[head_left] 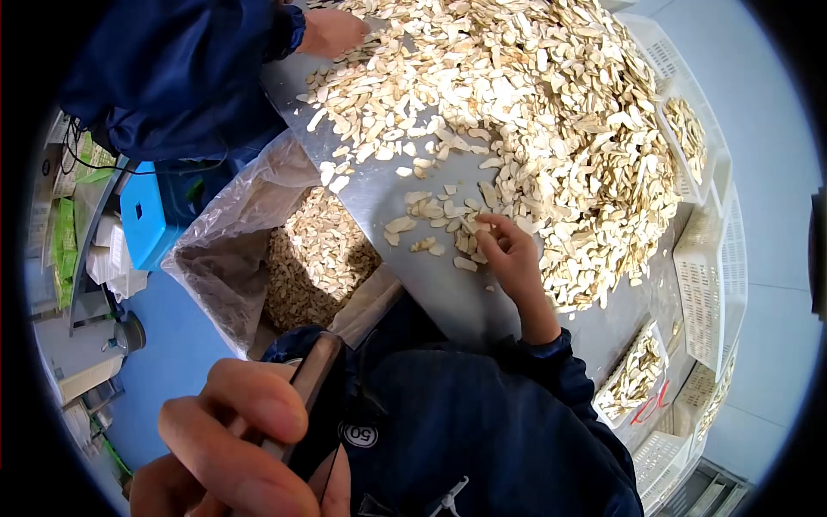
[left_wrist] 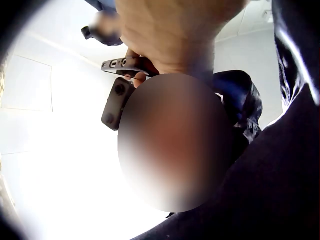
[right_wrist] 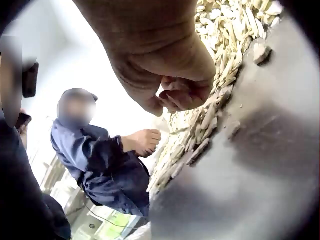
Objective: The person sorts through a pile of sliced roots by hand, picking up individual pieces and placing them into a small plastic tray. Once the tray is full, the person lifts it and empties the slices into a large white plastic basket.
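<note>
Head view: the right hand [head_left: 519, 263] reached among loose slices [head_left: 401, 225] on the desk [head_left: 418, 280], its grip curled, any hold indistinct; the left hand [head_left: 237, 439] clasped a phone [head_left: 317, 370]. Picking-over seemed underway; next probably needed a light pinch.

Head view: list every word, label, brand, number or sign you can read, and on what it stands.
"50": round white-edged mark on dark navy fabric jacket.
Red curved strokes by small white rectangular tray: unreadable.
Bright green packaging: any print too small to read.
</note>
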`<state>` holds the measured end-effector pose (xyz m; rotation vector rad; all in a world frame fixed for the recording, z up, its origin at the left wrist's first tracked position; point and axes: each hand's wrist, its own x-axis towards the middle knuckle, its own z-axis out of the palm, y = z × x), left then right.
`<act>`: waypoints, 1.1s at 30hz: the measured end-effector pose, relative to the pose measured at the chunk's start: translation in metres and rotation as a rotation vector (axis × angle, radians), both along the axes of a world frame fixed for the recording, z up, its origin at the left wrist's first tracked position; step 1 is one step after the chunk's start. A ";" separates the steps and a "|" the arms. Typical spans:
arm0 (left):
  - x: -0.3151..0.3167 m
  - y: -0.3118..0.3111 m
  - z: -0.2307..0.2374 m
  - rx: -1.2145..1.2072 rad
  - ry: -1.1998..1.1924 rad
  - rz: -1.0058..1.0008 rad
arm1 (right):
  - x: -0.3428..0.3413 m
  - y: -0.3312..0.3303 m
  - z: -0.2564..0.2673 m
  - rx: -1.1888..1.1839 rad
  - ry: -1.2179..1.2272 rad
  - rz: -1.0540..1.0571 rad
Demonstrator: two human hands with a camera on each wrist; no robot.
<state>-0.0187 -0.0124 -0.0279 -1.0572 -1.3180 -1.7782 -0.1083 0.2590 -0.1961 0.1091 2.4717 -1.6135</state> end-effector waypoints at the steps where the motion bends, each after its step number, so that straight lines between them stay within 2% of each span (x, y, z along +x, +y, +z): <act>1: 0.001 0.000 0.001 -0.015 -0.006 0.015 | 0.000 -0.002 0.007 -0.034 0.002 -0.008; 2: 0.001 -0.003 0.000 -0.018 0.011 0.002 | 0.000 -0.004 0.010 -0.069 0.003 -0.014; 5: 0.001 -0.007 -0.003 -0.028 0.028 -0.005 | 0.003 0.003 0.010 0.357 0.064 0.093; 8: 0.000 -0.001 0.000 -0.023 0.010 0.021 | 0.011 0.003 0.001 0.605 0.187 0.196; 11: -0.003 0.000 -0.003 -0.004 0.036 0.009 | 0.011 0.004 -0.013 0.622 0.311 0.175; 14: -0.002 0.000 -0.001 -0.003 0.028 0.010 | 0.004 0.008 -0.012 0.473 0.278 0.075; 17: -0.001 0.000 -0.001 0.000 0.006 -0.008 | 0.000 0.014 0.000 0.588 0.153 0.037; 18: -0.001 -0.002 -0.002 -0.003 -0.003 -0.030 | 0.000 0.015 -0.003 0.548 0.205 0.037; 21: -0.002 -0.001 -0.002 -0.018 -0.009 -0.053 | -0.001 0.011 -0.004 0.460 0.334 0.072; 24: -0.006 -0.001 -0.002 -0.025 0.012 -0.059 | -0.009 0.006 -0.009 0.610 0.431 0.185; 27: -0.006 0.000 -0.002 -0.027 0.025 -0.065 | -0.016 0.001 -0.020 0.565 0.419 0.243; 30: -0.008 0.000 -0.002 -0.021 0.037 -0.069 | -0.022 -0.004 -0.012 0.393 0.294 0.208; 33: -0.010 -0.002 -0.003 -0.026 0.040 -0.076 | -0.022 0.003 0.003 0.282 0.244 -0.007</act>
